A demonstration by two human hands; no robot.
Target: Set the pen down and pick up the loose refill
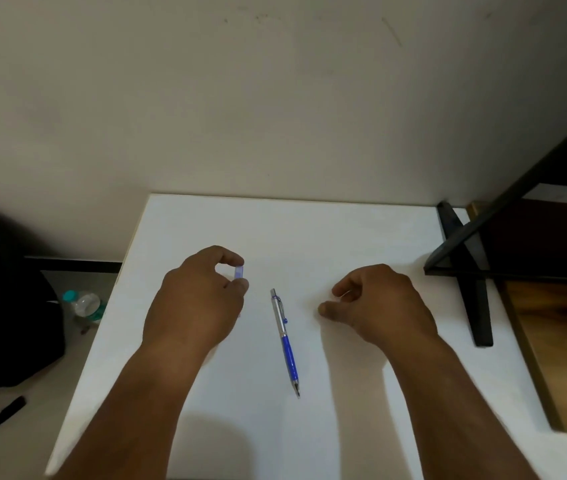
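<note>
Nearest the viewer, two bare forearms are seen reaching forward over a white table (pixel 361 237); between them a pen (pixel 285 341) lies flat on the surface, its metal tip turned toward the near edge and its silver, clipped end pointing away; the lower barrel is blue, the upper half silver; neither hand is in contact with it.

A little further on, the left hand (pixel 199 299) is held just left of the pen's far end; a small translucent bluish piece (pixel 239 271), possibly a cap or push-button part, is pinched between thumb and forefinger, the remaining fingers being curled beneath; the right hand (pixel 379 303) is rested on the table to the pen's right, fingers loosely curled and nothing held.

The small piece is judged very light, rigid and smooth, so easily dropped or flicked away; a fingertip pinch across its short sides is judged best; the pen is judged light, stiff and liable to roll, and is best taken at the blue grip section.

Beyond the table's left edge a clear water bottle (pixel 85 304) with a teal cap is seen on the floor beside a black bag (pixel 5 306); to the right, dark crossed bars (pixel 465 268) and a wooden surface (pixel 559 341) are seen; a plain wall (pixel 275 98) is seen behind.
</note>
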